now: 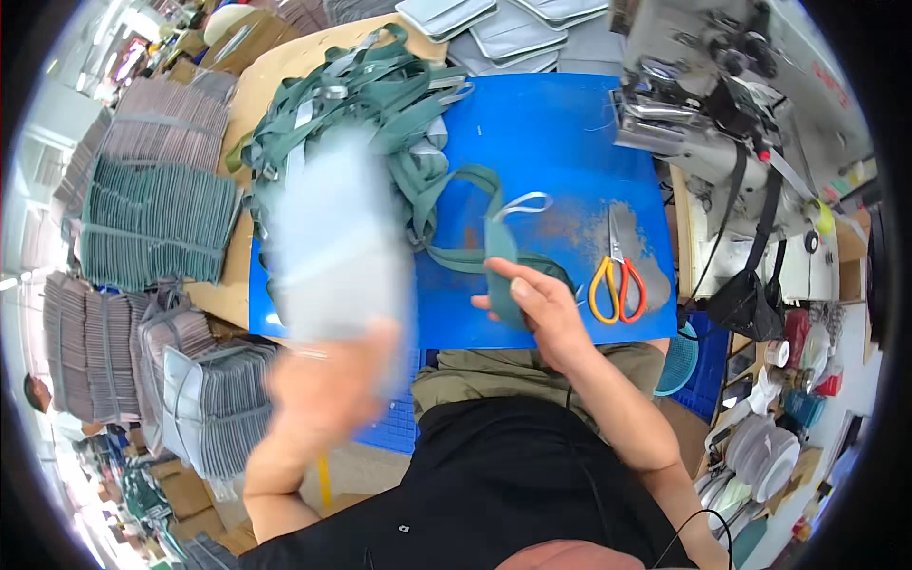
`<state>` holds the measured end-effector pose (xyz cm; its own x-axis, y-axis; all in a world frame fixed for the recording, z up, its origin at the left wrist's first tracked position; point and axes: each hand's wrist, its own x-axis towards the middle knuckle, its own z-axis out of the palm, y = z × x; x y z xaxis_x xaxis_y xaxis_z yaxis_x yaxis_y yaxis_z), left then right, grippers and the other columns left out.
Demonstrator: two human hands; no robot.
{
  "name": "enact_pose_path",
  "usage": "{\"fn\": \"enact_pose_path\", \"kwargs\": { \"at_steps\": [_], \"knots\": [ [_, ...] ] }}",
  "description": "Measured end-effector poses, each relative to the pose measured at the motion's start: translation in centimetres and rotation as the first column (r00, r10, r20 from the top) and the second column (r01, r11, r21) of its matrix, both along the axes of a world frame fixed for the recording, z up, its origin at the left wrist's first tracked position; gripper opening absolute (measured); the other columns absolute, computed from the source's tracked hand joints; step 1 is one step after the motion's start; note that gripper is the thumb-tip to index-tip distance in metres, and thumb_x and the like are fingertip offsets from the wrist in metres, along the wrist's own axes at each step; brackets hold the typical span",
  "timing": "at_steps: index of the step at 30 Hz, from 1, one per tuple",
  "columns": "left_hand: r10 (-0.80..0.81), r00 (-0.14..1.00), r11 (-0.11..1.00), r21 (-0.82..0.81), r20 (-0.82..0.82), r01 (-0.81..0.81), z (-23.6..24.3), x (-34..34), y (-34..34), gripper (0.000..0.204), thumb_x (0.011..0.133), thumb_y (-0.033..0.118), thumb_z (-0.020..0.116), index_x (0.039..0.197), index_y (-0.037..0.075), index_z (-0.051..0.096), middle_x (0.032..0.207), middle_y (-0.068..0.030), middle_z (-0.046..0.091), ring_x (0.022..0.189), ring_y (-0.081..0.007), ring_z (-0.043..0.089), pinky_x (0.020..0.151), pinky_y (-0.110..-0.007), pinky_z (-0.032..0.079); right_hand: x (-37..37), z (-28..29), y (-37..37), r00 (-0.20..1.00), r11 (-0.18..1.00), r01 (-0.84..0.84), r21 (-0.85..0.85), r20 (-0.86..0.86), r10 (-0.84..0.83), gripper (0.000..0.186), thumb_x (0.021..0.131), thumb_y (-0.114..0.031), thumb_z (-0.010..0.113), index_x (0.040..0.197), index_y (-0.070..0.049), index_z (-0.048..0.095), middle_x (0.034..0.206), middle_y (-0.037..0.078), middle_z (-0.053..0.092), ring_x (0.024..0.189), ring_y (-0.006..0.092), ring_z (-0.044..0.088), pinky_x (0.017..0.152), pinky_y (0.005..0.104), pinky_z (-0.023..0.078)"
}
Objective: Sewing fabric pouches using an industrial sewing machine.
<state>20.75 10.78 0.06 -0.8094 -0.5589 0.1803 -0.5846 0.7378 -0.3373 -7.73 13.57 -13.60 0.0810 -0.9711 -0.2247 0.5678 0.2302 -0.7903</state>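
Observation:
My left hand point(328, 389), smeared by motion, grips the lower end of a pale grey flat panel point(337, 247). The panel is blurred too and hangs over the left part of the blue work surface point(551, 123). Between the thumb and fingers of my right hand point(543, 306) is a green fabric strap point(500, 242), with a thin whitish loop point(527, 203) beside its upper part. That strap curves back toward a large tangled heap of green straps point(366, 104). To the right of my right hand lie scissors point(617, 280) with yellow and orange handles, blades pointing away from me.
A sewing machine point(703, 104) stands at the far right of the table. Grey edged panels point(518, 33) are piled at the back. On the left rise tied stacks of green panels point(157, 223) and grey panels point(223, 408). A black pouch point(750, 304) hangs at the right.

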Motion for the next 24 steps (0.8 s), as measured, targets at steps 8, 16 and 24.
{"fn": "enact_pose_path", "kwargs": {
  "at_steps": [8,16,24],
  "knots": [
    [-0.541,0.823,0.67,0.503,-0.172,0.545,-4.9,-15.2,3.1,0.051,0.077,0.022,0.069,0.123,0.002,0.069,0.092,-0.0034,0.06,0.08,-0.017,0.064,0.064,-0.032,0.048,-4.4,-0.6,2.7,0.94,0.985,0.125,0.116,-0.332,-0.08,0.036,0.108,-0.033,0.057,0.111,0.001,0.067,0.096,0.0,0.066,0.089,0.0044,0.056,0.078,0.0257,0.049],
    [-0.556,0.802,0.643,0.498,-0.219,0.582,0.4,-19.7,-7.4,0.037,0.082,0.032,0.079,0.102,0.004,0.064,0.109,-0.0125,0.064,0.101,-0.0336,0.065,0.087,-0.048,0.051,-4.3,3.2,3.5,0.713,0.882,-0.127,-0.455,-0.66,-0.237,0.026,0.093,-0.01,0.062,0.116,0.001,0.065,0.11,0.023,0.065,0.104,0.0432,0.063,0.086,0.0503,0.05],
    [-0.472,0.821,0.445,0.718,-0.321,0.536,-0.6,-16.3,-9.7,0.023,0.09,0.018,0.072,0.087,0.003,0.055,0.08,-0.0148,0.056,0.082,-0.039,0.058,0.074,-0.046,0.047,-5.8,3.8,3.7,0.593,0.9,-0.147,-0.41,-0.765,-0.252,0.014,0.087,-0.013,0.079,0.094,-0.002,0.073,0.093,0.014,0.07,0.091,0.0297,0.068,0.076,0.0375,0.052]
  ]
}}
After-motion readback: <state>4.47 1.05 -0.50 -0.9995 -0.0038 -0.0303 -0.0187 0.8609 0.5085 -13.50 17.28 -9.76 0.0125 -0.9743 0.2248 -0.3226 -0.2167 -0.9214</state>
